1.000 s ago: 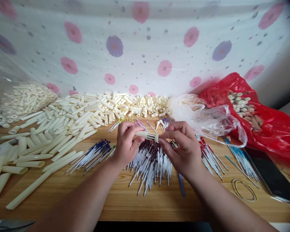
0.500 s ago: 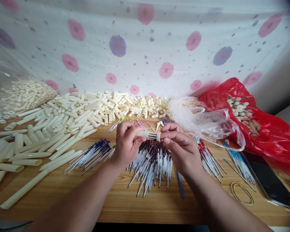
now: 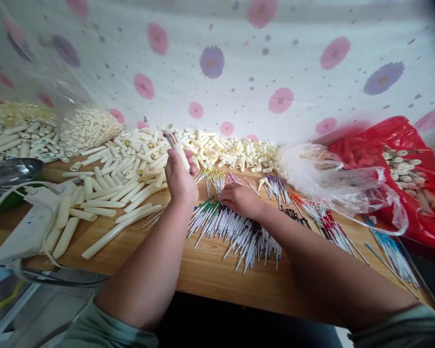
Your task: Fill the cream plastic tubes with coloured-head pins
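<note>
the left hand (image 3: 182,181) holds a cream barrel (image 3: 181,155) at a slant, coloured strips (image 3: 171,139) showing near its top. the right hand (image 3: 242,199) is low over the desk (image 3: 206,278), fingers (image 3: 225,197) at the green-ended refills (image 3: 206,209); whether they pinch one cannot be told. cream tubes (image 3: 121,169) lie heaped behind and left, a clear bag (image 3: 366,193) and a red bag (image 3: 366,142) right, before a flowered sheet (image 3: 244,65).
</note>
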The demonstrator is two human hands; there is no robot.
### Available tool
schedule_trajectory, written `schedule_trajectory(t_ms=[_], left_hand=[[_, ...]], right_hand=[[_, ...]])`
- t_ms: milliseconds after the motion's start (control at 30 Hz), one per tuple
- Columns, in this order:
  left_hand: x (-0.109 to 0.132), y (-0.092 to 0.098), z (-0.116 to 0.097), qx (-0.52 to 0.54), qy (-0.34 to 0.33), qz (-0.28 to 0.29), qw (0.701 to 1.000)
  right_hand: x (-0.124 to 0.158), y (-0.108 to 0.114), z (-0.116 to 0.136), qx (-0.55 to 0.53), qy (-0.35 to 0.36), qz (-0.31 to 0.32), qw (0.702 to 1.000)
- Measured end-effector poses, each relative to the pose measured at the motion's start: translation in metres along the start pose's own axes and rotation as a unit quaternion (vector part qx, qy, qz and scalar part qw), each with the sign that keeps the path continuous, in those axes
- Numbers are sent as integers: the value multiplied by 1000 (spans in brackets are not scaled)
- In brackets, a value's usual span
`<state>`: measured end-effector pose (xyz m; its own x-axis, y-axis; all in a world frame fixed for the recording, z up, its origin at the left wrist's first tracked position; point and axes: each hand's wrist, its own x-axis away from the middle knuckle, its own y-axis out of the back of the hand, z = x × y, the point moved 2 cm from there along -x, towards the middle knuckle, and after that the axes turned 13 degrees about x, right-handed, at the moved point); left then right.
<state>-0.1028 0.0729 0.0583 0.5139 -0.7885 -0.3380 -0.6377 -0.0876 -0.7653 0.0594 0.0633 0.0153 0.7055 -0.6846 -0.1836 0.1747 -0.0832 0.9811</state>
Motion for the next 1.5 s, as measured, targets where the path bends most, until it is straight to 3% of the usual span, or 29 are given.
schedule_trajectory(t_ms=[200,433,633,767,867,1000,1067,1167,1233,1333,1500], left_hand=[[8,3,12,-9,5,25,1000],[8,4,13,-13,2,28,1000],[8,5,15,-26,7,30,999],[7,7,15,-37,8,47,998],[17,2,19,-44,89,99,990],[50,-10,30,-89,264,178,944],[66,-17,31,-104,289,206,929],[79,-24,29,-117,293,216,924],[80,-26,27,-117,301,220,921],[80,-25,26,-91,336,242,905],[81,-24,27,-62,375,264,886]], right_hand=[[-38,-17,-9,63,-14,40,997],[-47,-18,-18,68,-7,63,996],[-45,-14,-16,-43,-13,23,999],[-32,11,-24,-182,-65,-56,980],[-7,35,-26,-292,-116,-139,939],[26,50,-13,-403,-154,-227,873],[37,47,-4,-519,-180,-252,797],[45,38,7,-672,-213,-271,655],[48,36,10,-695,-211,-279,628],[52,39,8,-682,-191,-274,650],[65,49,-3,-595,-196,-284,726]])
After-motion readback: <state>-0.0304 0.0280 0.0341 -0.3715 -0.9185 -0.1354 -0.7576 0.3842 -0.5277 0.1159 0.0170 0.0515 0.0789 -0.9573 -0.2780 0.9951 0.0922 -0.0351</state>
